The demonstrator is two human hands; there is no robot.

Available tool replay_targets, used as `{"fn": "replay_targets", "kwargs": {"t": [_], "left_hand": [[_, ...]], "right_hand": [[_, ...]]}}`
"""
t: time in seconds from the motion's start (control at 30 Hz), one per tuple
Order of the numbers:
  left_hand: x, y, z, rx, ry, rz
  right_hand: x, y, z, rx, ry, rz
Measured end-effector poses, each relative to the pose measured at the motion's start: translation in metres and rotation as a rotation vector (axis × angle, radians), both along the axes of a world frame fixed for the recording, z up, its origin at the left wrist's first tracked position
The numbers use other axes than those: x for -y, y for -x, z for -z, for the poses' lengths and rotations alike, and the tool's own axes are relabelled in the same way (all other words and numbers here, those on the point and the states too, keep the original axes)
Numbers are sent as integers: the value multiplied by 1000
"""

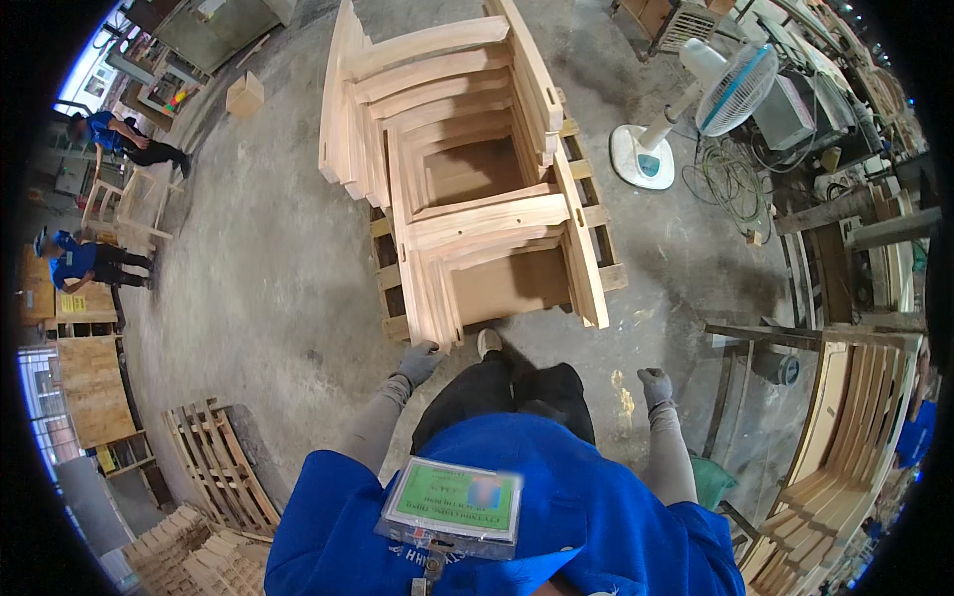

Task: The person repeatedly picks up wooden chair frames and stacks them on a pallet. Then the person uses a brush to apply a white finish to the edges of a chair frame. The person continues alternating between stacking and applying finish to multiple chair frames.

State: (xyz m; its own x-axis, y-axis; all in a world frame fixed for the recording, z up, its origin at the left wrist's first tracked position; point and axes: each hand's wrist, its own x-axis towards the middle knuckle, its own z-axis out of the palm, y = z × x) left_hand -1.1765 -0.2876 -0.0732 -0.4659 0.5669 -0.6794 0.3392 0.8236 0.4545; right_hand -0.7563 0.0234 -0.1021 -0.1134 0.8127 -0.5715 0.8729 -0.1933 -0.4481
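Observation:
A stack of pale wooden chair frames (487, 221) lies in front of me on a wooden pallet (611, 276). The curved rails and long legs are nested together. My left hand (419, 364), in a grey glove, is at the near left end of the stack, its fingers closed on the end of a frame leg. My right hand (655, 386), gloved alike, hangs out to the right, away from the stack. Its fingers are curled into a fist, and nothing shows in it.
A white standing fan (644, 157) is right of the stack, beside coiled cable (730, 189). More wooden frames (845, 427) are stacked at the near right. A slatted pallet (221, 467) leans at the near left. Two people in blue shirts stand far left near a chair frame (139, 204).

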Motion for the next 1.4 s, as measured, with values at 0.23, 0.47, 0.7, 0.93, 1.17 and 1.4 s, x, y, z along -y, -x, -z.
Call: {"fn": "replay_targets", "kwargs": {"t": [0.23,0.47,0.7,0.93,1.17,1.4], "left_hand": [[-10,-18,58,88,-23,-76],[-80,-27,65,165,29,-192],[-147,16,172,462,-101,-625],[-262,95,208,1004,-874,-1853],[-267,89,203,775,-1165,-1817],[-225,-7,82,934,-1122,-1659]], "right_hand": [[-11,13,81,156,356,-335],[-67,90,129,91,242,-428],[-77,148,143,202,425,-461],[-70,136,148,324,352,-486],[-42,130,92,145,267,-338],[10,46,-26,238,200,-221]]}}
